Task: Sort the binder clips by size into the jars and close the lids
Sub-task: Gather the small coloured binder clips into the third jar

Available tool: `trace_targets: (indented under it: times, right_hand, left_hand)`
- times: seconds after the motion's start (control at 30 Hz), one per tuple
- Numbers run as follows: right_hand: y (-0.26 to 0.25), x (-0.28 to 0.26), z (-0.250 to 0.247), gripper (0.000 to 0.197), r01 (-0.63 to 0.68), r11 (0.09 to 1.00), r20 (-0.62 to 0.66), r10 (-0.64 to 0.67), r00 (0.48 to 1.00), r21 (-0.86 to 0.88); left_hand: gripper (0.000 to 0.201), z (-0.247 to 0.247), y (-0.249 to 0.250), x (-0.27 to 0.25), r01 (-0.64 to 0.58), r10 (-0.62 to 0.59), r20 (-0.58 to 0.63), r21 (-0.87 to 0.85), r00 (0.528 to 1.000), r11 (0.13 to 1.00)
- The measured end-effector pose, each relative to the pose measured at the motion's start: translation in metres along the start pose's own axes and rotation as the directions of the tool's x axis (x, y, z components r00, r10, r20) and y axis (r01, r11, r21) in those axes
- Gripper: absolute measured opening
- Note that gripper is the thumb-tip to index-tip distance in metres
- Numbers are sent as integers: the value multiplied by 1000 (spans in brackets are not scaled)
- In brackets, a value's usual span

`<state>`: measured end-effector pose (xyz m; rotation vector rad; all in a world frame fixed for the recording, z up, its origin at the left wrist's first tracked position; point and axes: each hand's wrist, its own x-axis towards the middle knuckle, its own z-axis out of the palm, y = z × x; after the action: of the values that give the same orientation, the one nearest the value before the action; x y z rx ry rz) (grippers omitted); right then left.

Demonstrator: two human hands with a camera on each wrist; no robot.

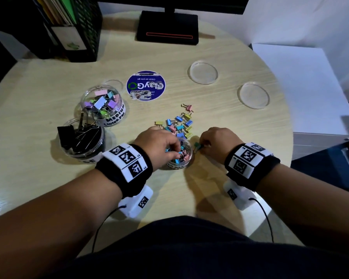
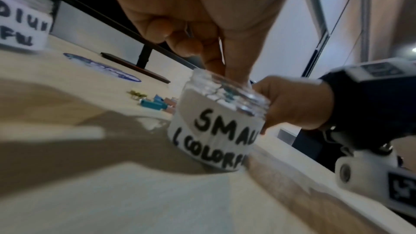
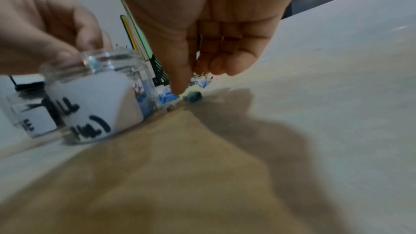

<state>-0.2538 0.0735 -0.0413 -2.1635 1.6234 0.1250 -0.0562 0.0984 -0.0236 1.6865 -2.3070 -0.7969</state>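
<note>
We have our left hand (image 1: 159,142) over the mouth of the clear plastic jar labelled "SMALL" (image 1: 178,165) near the worktop's front edge, fingertips pinching small coloured clips, while our right hand (image 1: 218,141) pinches a small green binder clip (image 1: 197,147) on the worktop just right of that jar. The loose pile of small pastel binder clips (image 1: 179,125) lies just behind the jar, toward the back edge, about equally near both hands.

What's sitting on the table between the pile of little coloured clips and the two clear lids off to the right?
Nothing: in the head view, bare table runs from the clip pile to the two lids.
</note>
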Motion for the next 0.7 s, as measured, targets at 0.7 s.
trace_targets:
  times: [0.7]
  right_hand:
    - [1, 1, 3, 36, 70, 997, 62, -69, 996, -18]
  left_hand:
    - [41, -15, -31, 26, 227, -245, 44, 251, 968, 941]
